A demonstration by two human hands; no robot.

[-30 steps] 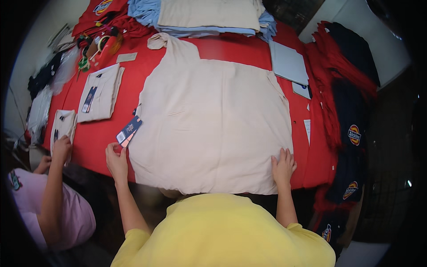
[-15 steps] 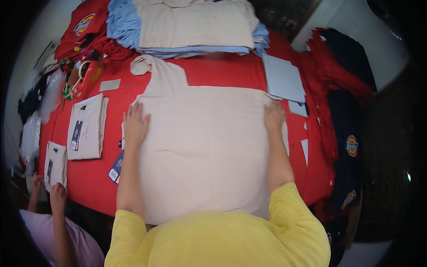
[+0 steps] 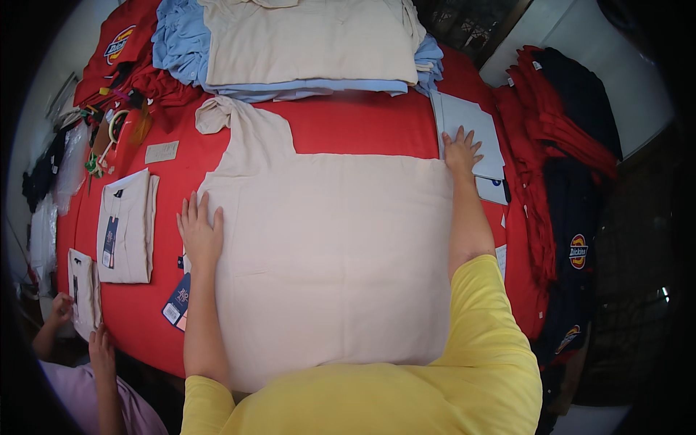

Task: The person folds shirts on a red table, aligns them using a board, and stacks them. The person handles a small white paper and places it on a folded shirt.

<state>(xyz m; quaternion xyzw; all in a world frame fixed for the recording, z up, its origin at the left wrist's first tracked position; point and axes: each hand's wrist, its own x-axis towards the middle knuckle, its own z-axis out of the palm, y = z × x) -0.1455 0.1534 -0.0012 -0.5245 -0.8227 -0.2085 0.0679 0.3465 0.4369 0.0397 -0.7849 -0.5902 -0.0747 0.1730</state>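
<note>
Across the table's [image 3: 341,127] near edge a beige shirt [image 3: 326,254] is spread flat; soft, light, likely best gripped at side edges. Left hand [image 3: 199,232] is pressed open on its left edge, right hand [image 3: 461,151] open at the far right corner.

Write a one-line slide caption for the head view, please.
Left hand flat on a spread beige shirt; right hand on grey cardboard sheets at its edge, red table.

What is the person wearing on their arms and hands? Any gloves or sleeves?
No gloves: the left hand and right hand are bare, with no rings or watch that I can make out. Short yellow sleeves of a plain yellow top cover the upper arms; the forearms are uncovered.
</note>
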